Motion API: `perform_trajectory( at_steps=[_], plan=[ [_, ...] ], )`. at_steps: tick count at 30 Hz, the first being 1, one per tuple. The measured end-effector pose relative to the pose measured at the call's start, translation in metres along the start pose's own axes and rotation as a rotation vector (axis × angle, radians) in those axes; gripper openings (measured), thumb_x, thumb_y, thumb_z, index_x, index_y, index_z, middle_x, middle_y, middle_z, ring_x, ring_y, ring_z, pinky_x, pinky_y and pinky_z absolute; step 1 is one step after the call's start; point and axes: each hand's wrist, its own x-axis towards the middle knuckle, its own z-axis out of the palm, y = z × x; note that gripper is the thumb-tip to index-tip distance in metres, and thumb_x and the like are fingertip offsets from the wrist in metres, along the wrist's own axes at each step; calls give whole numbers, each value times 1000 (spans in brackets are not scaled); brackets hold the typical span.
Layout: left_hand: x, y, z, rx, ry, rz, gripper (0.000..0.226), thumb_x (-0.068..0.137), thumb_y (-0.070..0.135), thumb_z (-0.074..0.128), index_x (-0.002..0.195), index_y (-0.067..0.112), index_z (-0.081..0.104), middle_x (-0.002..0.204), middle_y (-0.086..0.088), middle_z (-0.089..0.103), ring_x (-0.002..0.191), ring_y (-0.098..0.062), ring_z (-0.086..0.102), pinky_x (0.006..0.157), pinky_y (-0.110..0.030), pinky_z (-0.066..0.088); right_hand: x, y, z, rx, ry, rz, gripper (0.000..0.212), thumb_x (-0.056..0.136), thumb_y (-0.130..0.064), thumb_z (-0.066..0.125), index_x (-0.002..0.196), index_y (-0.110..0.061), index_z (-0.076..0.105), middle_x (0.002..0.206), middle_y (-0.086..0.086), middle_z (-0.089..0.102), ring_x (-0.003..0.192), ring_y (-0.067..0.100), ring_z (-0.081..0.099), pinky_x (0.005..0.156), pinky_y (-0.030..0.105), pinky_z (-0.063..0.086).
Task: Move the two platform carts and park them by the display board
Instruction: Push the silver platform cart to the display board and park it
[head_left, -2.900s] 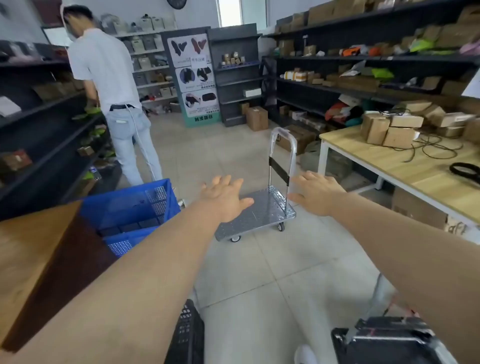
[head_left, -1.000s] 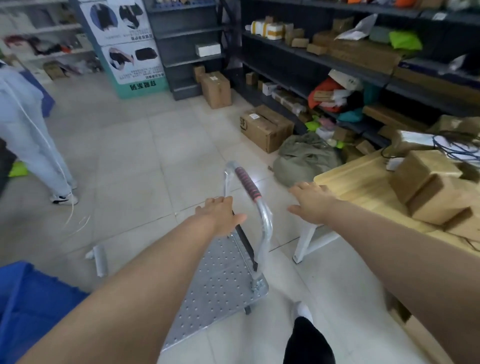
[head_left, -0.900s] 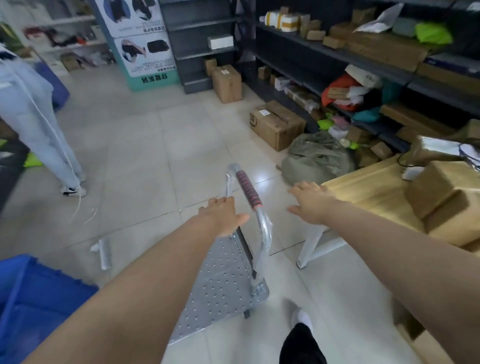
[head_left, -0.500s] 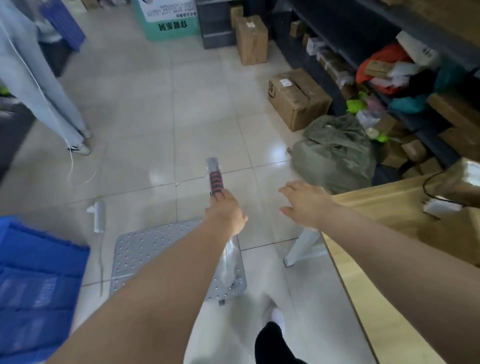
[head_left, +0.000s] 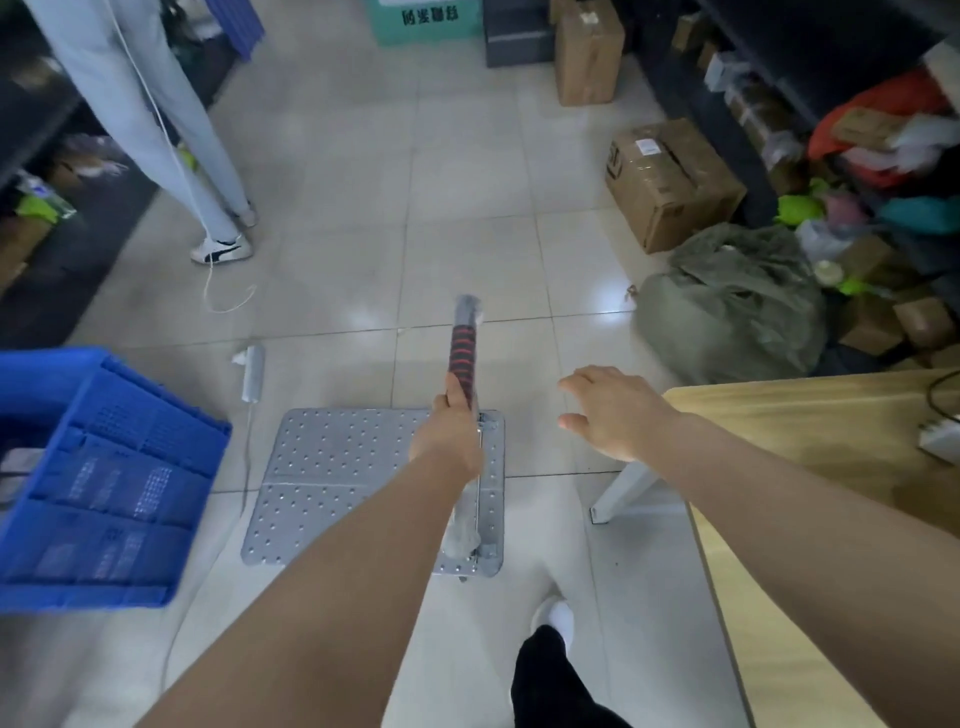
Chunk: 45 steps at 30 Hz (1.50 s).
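A silver platform cart (head_left: 343, 483) with a dotted metal deck stands on the tiled floor right below me. Its upright handle (head_left: 464, 343) carries a red-and-black grip. My left hand (head_left: 451, 431) is shut on that handle near the grip's lower end. My right hand (head_left: 613, 410) hovers open to the right of the handle, fingers spread, touching nothing. The green foot of the display board (head_left: 423, 21) shows at the top of the view, far across the floor. Only one cart is in view.
A blue crate (head_left: 104, 483) sits just left of the cart. A wooden table (head_left: 810, 467) is at my right, a green bag (head_left: 737, 301) and cardboard boxes (head_left: 670, 182) beyond it. A person's legs (head_left: 171, 130) stand at upper left, trailing a white cable.
I have walked up to the cart and my left hand has closed on its handle. The view has tipped down, so the cart now lies straight below me.
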Motion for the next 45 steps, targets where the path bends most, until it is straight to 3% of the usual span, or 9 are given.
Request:
perform_trajectory(
  at_steps=[9,15,21,26,31,34,37,42,45],
  plan=[
    [-99,-57,42,-47,-59,76,98,82,5,54,152,29,-10,145,-1,33,111,-32,58,91,-42,47,-30,-85,47,-17,-71,-134,55,93,-39,49,141,-18,35,144,8,40,133,27,35,104,43,35],
    [-171,-110,58,-20,-63,59,98,80,1,59,152,30,0,146,-1,35,107,-35,61,86,-44,49,-71,-134,84,-87,88,-215,49,86,-31,60,128,-16,41,126,10,49,113,28,49,90,41,42],
    [-220,-178,60,1,-83,-19,83,81,0,56,148,30,17,129,-8,51,101,-34,63,82,-43,51,-96,-169,118,-137,152,-343,59,82,-23,63,136,-18,38,134,8,40,121,28,43,102,42,38],
    [-246,-225,63,5,-97,-209,47,81,2,53,119,24,40,109,-4,57,95,-28,60,84,-45,48,-95,-195,135,-141,46,-493,34,94,-32,47,126,-19,45,118,4,55,105,24,54,89,39,42],
    [-259,-271,60,22,-96,-409,38,79,-2,48,107,24,47,92,1,49,89,-22,49,86,-48,48,-96,-233,151,-110,-188,-546,23,97,-31,44,115,-16,43,106,6,56,84,22,49,69,34,37],
    [-261,-301,57,35,-147,-476,32,78,-2,47,98,22,53,90,0,52,90,-22,51,90,-49,48,-106,-263,167,-109,-246,-551,21,96,-24,46,115,-14,43,106,9,57,78,21,47,67,32,35],
    [-259,-330,50,9,-168,-519,27,79,3,52,97,22,59,88,2,55,89,-22,54,92,-48,47,-114,-296,180,-95,-245,-580,38,96,-26,47,131,-16,36,119,9,56,93,25,55,77,37,44],
    [-276,-381,61,-50,27,-308,56,75,14,57,123,39,43,117,7,55,107,-22,51,82,-44,31,-128,-339,203,-17,-192,-488,55,92,-55,41,137,-25,33,119,1,58,104,21,57,87,39,47],
    [-289,-414,68,-23,103,-134,62,84,22,58,133,49,34,137,11,43,121,-22,42,94,-51,29,-137,-358,215,-7,-123,-482,51,92,-55,39,136,-29,34,113,-2,59,97,17,57,80,34,47]
  ],
)
